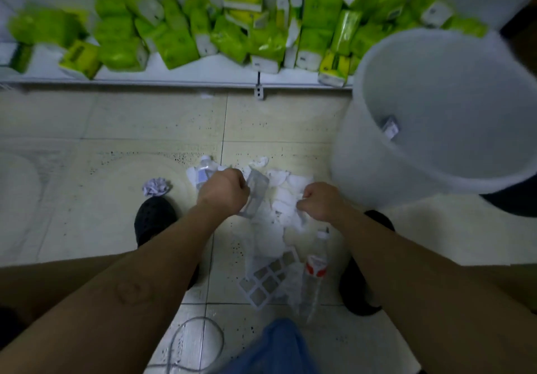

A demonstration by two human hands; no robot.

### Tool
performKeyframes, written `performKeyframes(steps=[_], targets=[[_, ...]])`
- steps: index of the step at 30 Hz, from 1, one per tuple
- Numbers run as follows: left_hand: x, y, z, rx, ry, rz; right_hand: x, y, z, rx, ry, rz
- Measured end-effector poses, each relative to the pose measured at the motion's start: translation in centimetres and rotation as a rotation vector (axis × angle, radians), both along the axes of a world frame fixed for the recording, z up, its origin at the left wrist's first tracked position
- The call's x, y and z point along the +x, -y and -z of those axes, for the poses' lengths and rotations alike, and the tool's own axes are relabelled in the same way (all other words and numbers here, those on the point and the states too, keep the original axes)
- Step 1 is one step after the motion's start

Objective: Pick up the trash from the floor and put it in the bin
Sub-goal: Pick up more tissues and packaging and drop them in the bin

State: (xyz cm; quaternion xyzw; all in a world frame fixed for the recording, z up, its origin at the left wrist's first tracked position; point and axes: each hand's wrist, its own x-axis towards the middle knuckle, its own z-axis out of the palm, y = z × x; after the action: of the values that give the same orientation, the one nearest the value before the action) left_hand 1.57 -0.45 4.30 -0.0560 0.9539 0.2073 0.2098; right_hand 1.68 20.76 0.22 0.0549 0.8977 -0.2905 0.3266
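Left hand (pixel 223 192) round packet (pixel 257 189), right (pixel 319 201) tissue (pixel 289 186)

One head-worn wide-angle view looks steeply down at the floor (pixel 101 147) from close

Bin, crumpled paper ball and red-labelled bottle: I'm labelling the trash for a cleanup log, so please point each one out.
bin (pixel 348 153), head view, on its outer left wall.
crumpled paper ball (pixel 156 187), head view, middle of the ball.
red-labelled bottle (pixel 316 269), head view, on its red and white label.
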Motion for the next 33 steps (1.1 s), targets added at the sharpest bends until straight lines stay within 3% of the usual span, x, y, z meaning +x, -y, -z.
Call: performKeyframes(steps=[4,12,16,21,25,29,33], targets=[[0.8,-1.3,-5.0,0.019,-0.119,-0.001,-0.3,-0.6,-7.1,-0.132,-0.014,0.074],[0.7,-5.4,-13.2,0.111,-0.329,-0.012,-0.4,-5.1,-18.7,-0.188,-0.296,0.173],[-0.5,-8.7,-15.9,0.140,-0.442,0.015,-1.3,-9.3,-21.9,-0.252,-0.485,0.367],[-3.2,-14.0,-17.5,0.161,-0.496,0.078,-2.2,-14.5,-21.5,-0.402,-0.629,0.742],[-5.6,-18.5,-17.2,0.220,-0.510,0.085,-3.0,-17.9,-20.4,-0.411,-0.667,0.873],[-7.7,-22.7,-15.6,0.289,-0.463,0.102,-3.4,-20.7,-19.0,-0.364,-0.647,0.920],[-8.3,-24.6,-13.1,0.193,-0.390,0.166,-3.5,-21.3,-17.6,-0.212,-0.477,0.697]])
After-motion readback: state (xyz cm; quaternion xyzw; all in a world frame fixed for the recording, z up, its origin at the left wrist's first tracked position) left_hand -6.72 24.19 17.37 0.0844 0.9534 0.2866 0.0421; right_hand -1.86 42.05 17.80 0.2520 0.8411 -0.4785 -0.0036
